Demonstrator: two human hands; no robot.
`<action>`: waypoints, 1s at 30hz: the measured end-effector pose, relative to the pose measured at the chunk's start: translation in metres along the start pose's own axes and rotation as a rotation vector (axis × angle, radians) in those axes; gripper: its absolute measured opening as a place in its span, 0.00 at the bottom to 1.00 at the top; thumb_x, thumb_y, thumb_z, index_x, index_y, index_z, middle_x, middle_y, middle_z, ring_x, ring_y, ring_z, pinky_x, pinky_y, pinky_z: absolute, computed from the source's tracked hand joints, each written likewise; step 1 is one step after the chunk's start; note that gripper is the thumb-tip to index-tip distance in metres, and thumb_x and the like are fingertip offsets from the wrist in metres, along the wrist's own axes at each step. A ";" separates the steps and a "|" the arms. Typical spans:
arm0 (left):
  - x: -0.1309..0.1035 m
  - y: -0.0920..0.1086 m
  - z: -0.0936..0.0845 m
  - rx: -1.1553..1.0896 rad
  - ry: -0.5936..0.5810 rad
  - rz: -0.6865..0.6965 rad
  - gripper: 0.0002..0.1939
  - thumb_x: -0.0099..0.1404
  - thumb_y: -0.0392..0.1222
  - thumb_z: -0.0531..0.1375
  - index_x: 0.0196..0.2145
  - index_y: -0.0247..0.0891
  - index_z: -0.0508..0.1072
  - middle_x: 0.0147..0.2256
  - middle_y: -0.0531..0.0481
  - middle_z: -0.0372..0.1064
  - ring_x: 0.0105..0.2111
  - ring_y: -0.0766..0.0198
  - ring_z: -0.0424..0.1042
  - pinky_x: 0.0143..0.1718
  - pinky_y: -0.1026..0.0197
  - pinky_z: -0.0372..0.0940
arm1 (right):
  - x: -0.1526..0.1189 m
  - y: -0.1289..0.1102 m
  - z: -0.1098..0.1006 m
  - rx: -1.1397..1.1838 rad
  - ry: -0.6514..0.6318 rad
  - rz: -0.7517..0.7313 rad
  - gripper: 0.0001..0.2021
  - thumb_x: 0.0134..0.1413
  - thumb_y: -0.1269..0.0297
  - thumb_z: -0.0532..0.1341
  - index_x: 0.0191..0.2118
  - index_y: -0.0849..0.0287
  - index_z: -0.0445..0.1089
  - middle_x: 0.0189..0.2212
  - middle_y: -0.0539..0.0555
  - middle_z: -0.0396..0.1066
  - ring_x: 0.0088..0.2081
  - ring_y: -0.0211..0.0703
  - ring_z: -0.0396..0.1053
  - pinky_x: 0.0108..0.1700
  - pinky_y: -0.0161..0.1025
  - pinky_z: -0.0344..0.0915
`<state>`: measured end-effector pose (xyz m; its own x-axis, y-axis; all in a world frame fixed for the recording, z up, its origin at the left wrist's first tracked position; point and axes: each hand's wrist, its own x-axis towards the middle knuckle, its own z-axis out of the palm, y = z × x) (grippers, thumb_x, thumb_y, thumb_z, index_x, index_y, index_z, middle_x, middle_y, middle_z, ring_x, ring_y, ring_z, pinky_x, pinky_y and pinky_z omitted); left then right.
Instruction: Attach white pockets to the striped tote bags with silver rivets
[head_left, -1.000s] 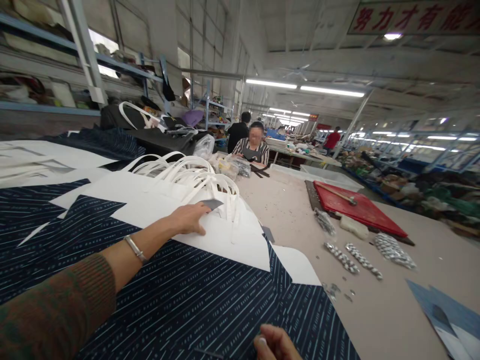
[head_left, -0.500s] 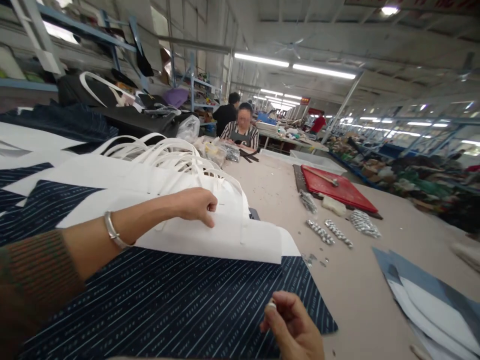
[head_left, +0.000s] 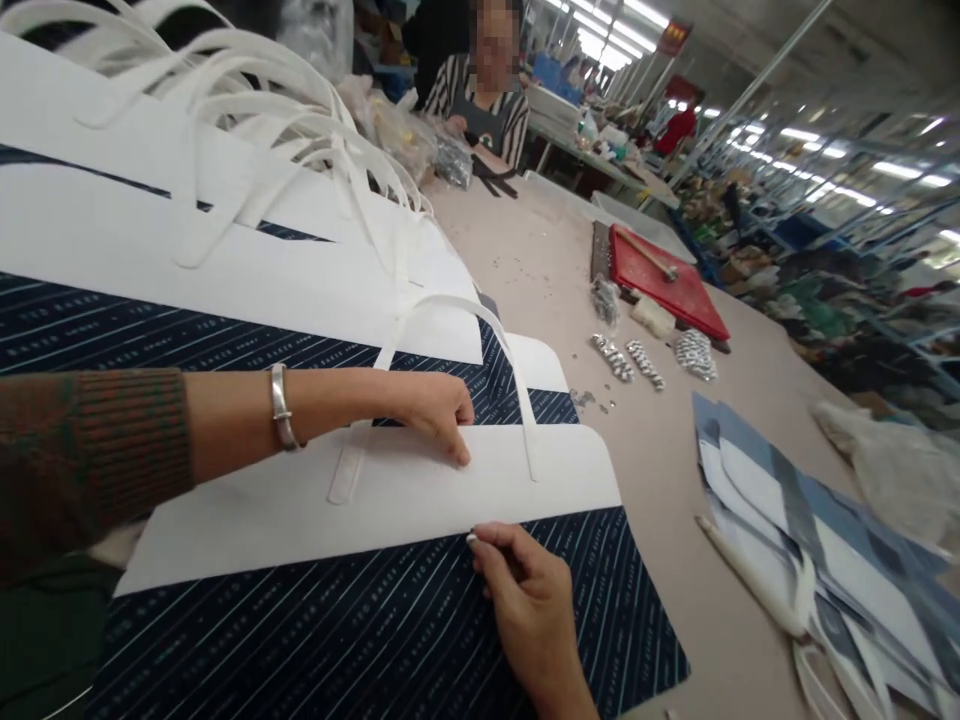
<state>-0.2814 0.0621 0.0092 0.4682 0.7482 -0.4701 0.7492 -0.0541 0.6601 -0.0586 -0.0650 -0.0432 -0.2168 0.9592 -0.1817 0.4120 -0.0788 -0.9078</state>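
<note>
Basically, table (head_left: 517,230) bears navy striped panel (head_left: 352,630) at near side, white band (head_left: 262,515) along its top. 1 white strap (head_left: 517,375) arches from band. Left hand (head_left: 427,400): fingers curled, 1 tip at band; grip can't tell. Right hand (head_left: 531,605): thumb, forefinger pinched near band's lower edge; contents unclear.
</note>
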 end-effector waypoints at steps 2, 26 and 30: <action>0.002 -0.005 -0.004 -0.026 -0.075 -0.009 0.11 0.44 0.49 0.68 0.21 0.40 0.76 0.22 0.53 0.71 0.24 0.62 0.66 0.24 0.61 0.55 | 0.000 0.002 0.001 -0.033 -0.015 -0.006 0.10 0.55 0.59 0.62 0.36 0.57 0.78 0.24 0.51 0.75 0.25 0.39 0.70 0.26 0.32 0.66; 0.010 -0.020 0.005 -0.460 -0.702 -0.123 0.18 0.49 0.45 0.67 0.39 0.40 0.79 0.34 0.48 0.79 0.35 0.54 0.75 0.36 0.58 0.72 | 0.008 0.000 0.007 -0.197 -0.115 -0.433 0.11 0.59 0.77 0.57 0.39 0.58 0.74 0.31 0.52 0.73 0.33 0.37 0.70 0.37 0.34 0.67; 0.010 -0.020 0.006 -0.464 -0.700 -0.128 0.19 0.49 0.49 0.67 0.39 0.40 0.80 0.34 0.46 0.79 0.35 0.52 0.76 0.37 0.56 0.72 | 0.012 0.000 0.005 -0.220 -0.100 -0.424 0.08 0.58 0.76 0.60 0.36 0.57 0.74 0.29 0.50 0.71 0.32 0.37 0.69 0.35 0.34 0.66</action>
<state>-0.2888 0.0666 -0.0120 0.6891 0.1402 -0.7109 0.6196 0.3947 0.6784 -0.0656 -0.0549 -0.0468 -0.4856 0.8627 0.1412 0.4438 0.3824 -0.8104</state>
